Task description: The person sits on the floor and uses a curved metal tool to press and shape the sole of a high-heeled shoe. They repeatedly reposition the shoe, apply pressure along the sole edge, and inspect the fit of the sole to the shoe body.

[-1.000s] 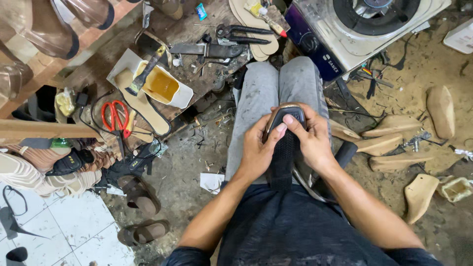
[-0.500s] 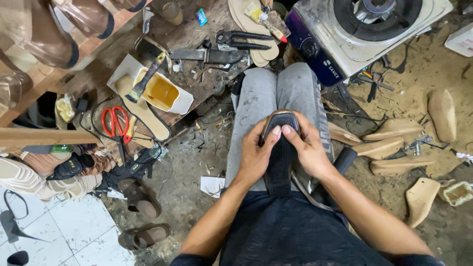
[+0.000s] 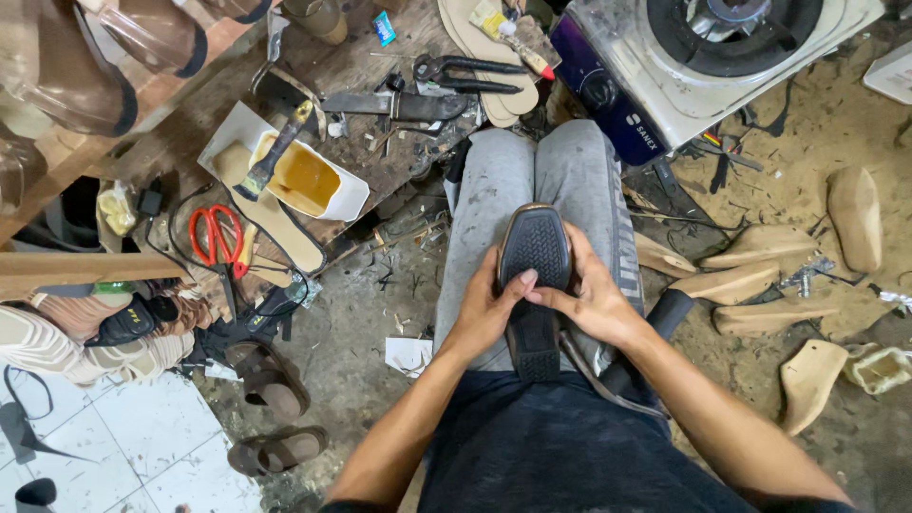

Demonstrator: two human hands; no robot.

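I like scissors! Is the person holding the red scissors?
No, the red scissors lie on the bench; both hands hold a black shoe.

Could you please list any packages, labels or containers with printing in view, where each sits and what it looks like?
Small blue packet: top of the workbench, flat, blue with light print.
Cut-open white carton: on the bench left of the knees, holding yellow glue, a brush resting in it.
Stove front panel: top right, dark blue strip with a small white label and a knob.
Paper scrap: on the floor by the left hand, white, crumpled.
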